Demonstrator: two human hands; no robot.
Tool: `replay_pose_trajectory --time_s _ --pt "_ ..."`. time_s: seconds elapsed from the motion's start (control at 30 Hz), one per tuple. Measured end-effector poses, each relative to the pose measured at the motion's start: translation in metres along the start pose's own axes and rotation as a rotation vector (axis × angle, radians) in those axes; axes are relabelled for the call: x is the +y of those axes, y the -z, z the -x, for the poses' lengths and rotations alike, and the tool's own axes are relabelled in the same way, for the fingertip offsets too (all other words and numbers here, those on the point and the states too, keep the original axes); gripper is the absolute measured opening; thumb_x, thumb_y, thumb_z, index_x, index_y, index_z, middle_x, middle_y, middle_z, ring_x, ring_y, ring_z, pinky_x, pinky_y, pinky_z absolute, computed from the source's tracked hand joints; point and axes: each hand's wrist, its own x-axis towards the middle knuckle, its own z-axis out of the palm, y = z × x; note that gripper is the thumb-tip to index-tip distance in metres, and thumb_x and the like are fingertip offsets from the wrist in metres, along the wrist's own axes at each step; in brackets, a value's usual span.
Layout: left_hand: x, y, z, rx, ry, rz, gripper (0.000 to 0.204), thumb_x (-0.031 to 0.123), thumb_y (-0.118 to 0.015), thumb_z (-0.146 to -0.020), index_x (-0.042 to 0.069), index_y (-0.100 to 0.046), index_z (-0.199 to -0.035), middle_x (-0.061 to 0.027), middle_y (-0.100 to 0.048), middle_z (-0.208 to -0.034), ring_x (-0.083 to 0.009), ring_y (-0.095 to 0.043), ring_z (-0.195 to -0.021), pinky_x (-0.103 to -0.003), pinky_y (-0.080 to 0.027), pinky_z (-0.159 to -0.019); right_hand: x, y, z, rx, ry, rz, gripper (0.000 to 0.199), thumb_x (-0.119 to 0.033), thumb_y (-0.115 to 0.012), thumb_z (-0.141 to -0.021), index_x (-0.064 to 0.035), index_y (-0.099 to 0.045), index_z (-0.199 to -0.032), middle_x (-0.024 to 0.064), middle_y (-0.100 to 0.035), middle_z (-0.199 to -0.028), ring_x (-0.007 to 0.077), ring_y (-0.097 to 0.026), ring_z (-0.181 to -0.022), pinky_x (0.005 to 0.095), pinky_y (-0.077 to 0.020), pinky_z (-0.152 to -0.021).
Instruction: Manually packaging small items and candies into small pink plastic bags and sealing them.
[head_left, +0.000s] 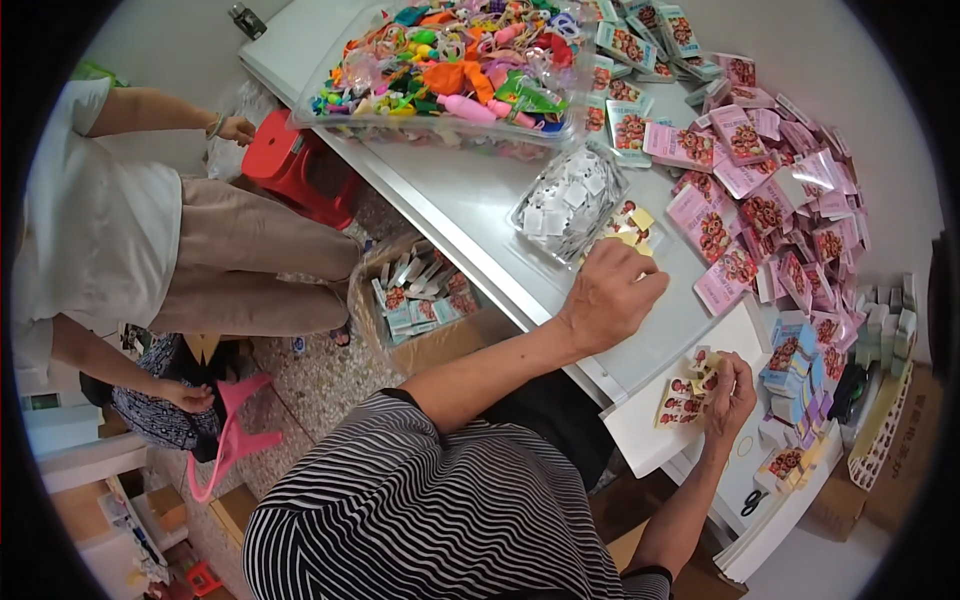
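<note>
Cards fill the right hand, a small fanned sheaf of printed cards pinched between thumb and fingers and held low, at about four o'clock from the middle of the scene, over a white sheet that juts off the table's edge. Holding them fanned like that probably keeps each one easy to peel off.

The left hand reaches up to roughly two o'clock, knuckles up and fingers curled down onto a little heap of yellow and printed tags on the pale table. It looks closed around one or two of them, though the fingertips are hidden beneath the hand, so I cannot tell exactly what it grips.

Just beside that heap, toward twelve o'clock, sits a clear tray of small white squares, and further up, a large clear tub of bright plastic trinkets. Both stand within reach, likely so supplies can be drawn without leaning. Pink packets sprawl in a loose arc from one to three o'clock, overlapping each other. Blue-edged packets are stacked near the right hand.

Below the table edge, at nine o'clock from the left hand, an open cardboard box holds more packets. Another person in a white top bends at the far left near a red stool.
</note>
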Motion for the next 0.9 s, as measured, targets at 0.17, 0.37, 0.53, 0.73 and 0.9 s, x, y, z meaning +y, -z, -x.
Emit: replay_pose_trajectory --time_s 0.17,0.37,0.53,0.73,0.9 --pt "0.024 -0.007 0.004 -0.077 0.049 -0.005 0.054 0.022 -0.08 -0.082 0.001 -0.061 -0.127 -0.0164 -0.062 -0.122 -0.0375 -0.058 -0.113 -0.048 -0.046 -0.101 0.01 0.002 0.001 0.055 -0.04 0.009 0.019 -0.015 -0.058 -0.105 0.0018 -0.066 -0.105 0.0051 -0.068 -0.091 0.0112 -0.059 -0.078 0.0349 -0.0491 -0.096" --pt "0.072 -0.065 0.008 -0.282 0.235 0.589 0.061 0.028 -0.079 -0.084 0.0 -0.057 -0.135 -0.0217 -0.061 -0.131 -0.0388 -0.057 -0.12 -0.045 -0.048 -0.101 -0.021 -0.001 -0.001 0.149 0.054 -0.205 0.016 -0.011 -0.057 -0.105 0.0018 -0.067 -0.104 0.0092 -0.066 -0.106 0.0134 -0.06 -0.093 0.0313 -0.0485 -0.093" --pt "0.077 -0.11 0.015 -0.269 0.396 0.919 0.031 0.022 -0.071 -0.09 0.001 -0.071 -0.112 -0.0185 -0.071 -0.106 -0.0328 -0.067 -0.102 -0.04 -0.052 -0.092 -0.02 0.0 0.002 0.247 0.175 -0.186 0.018 -0.011 -0.057 -0.106 0.0024 -0.069 -0.102 0.01 -0.067 -0.111 0.0142 -0.061 -0.097 0.0284 -0.0481 -0.09" --pt "0.077 -0.106 0.012 -0.323 0.539 0.955 0.023 0.019 -0.07 -0.091 -0.002 -0.074 -0.101 -0.0141 -0.074 -0.088 -0.0218 -0.07 -0.082 -0.034 -0.055 -0.078 -0.021 -0.011 0.0 0.305 -0.042 -0.376 0.021 -0.016 -0.056 -0.107 0.0015 -0.068 -0.105 0.0047 -0.068 -0.103 0.0092 -0.059 -0.091 0.0238 -0.0467 -0.083" --pt "0.073 -0.109 0.015 -0.355 0.638 0.95 0.021 0.016 -0.07 -0.093 -0.003 -0.074 -0.101 -0.0123 -0.076 -0.09 -0.0135 -0.07 -0.082 -0.029 -0.055 -0.075 -0.033 -0.022 -0.024 0.637 -0.212 -0.694 0.019 -0.017 -0.054 -0.108 0.0002 -0.061 -0.111 0.0068 -0.064 -0.103 0.0127 -0.062 -0.091 0.0313 -0.0581 -0.082"
